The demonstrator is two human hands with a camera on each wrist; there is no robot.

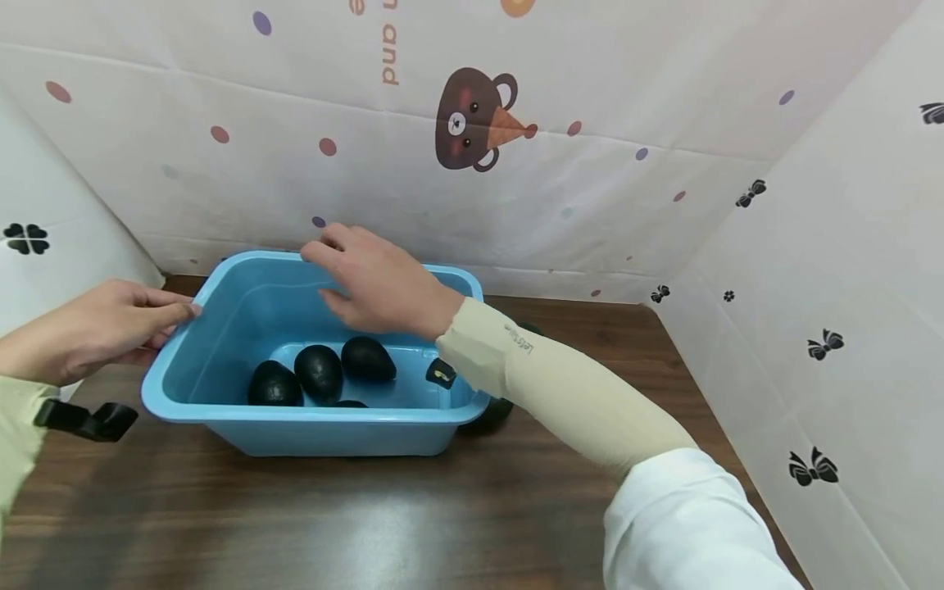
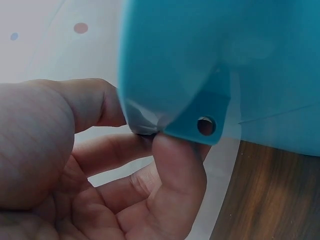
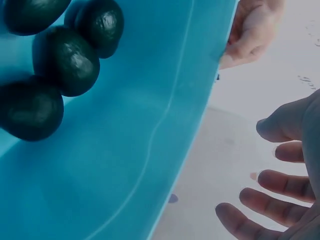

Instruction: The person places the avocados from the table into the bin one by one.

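Patterned sheeting (image 1: 332, 90) backs a brown wooden table (image 1: 332, 524). In the head view, a blue basin (image 1: 324, 438) stands on it, dark avocados (image 1: 319, 373) clustered inside; a dark rounded thing (image 1: 490, 419) sits beside it, partly hidden. The left hand (image 1: 111, 328) grips the basin's left rim. The right hand (image 1: 383, 283), palm down, arches above the far rim with nothing in its grasp.

The left wrist view alone shows a holed tab (image 2: 190, 127) under the rim, thumb and fingers pinching there.

The right wrist view reveals four avocados and the right hand's fingers spread, apart from the rim.
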